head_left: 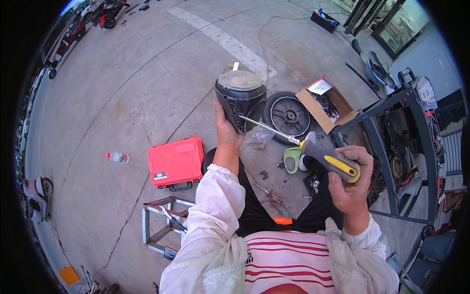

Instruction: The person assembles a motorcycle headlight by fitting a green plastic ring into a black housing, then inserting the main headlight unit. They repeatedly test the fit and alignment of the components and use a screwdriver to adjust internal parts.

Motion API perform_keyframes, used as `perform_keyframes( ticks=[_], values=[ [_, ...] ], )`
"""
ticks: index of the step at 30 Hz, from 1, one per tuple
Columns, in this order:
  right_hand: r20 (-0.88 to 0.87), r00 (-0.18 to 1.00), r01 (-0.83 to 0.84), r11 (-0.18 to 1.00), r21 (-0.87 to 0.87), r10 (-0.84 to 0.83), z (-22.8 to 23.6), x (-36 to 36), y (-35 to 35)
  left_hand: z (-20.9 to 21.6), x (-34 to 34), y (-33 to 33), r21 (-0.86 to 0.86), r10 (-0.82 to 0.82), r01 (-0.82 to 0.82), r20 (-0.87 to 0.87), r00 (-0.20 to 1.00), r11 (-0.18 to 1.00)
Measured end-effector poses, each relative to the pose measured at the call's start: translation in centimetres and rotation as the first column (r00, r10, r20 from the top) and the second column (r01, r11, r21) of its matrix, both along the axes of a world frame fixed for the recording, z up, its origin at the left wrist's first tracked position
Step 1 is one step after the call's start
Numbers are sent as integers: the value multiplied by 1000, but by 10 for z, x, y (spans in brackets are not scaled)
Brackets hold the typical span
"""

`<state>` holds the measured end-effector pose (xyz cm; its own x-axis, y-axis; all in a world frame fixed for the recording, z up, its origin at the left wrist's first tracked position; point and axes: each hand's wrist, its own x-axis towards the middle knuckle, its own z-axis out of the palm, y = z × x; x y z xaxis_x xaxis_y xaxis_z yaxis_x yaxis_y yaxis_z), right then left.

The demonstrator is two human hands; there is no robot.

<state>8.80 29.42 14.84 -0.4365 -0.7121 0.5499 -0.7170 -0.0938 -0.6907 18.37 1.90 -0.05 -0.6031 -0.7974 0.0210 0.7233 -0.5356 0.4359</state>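
Note:
My left hand (227, 130) grips a black headlight unit (230, 100) from its left side, with the clear lens (241, 80) facing up and away from me. In my right hand (353, 181) is a screwdriver (327, 157) with a grey and yellow handle. Its long shaft runs left and the tip meets the dark back of the headlight housing; the exact spot it touches is too small to tell. My right fingers close round the end of the handle.
Behind the headlight lies a black wheel (290, 116), with an open cardboard box (327, 104) to its right. A red case (176, 162), a bottle (117, 157) and a metal frame stool (161, 220) are at left. A grey metal rack (387, 161) stands at right.

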Motion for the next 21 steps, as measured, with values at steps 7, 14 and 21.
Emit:
perform_keyframes(
  ticks=[7,14,21],
  values=[
    [8,999,40,985,167,-42,16,12,-4,0,-3,0,92,-95,100,-56,994,991],
    [-187,979,-68,994,89,84,27,15,-24,2,-5,-1,129,-136,147,-90,987,981],
    [-226,971,-71,997,25,75,39,23,-39,-1,-5,-3,126,-102,112,-89,991,986]
  ],
)
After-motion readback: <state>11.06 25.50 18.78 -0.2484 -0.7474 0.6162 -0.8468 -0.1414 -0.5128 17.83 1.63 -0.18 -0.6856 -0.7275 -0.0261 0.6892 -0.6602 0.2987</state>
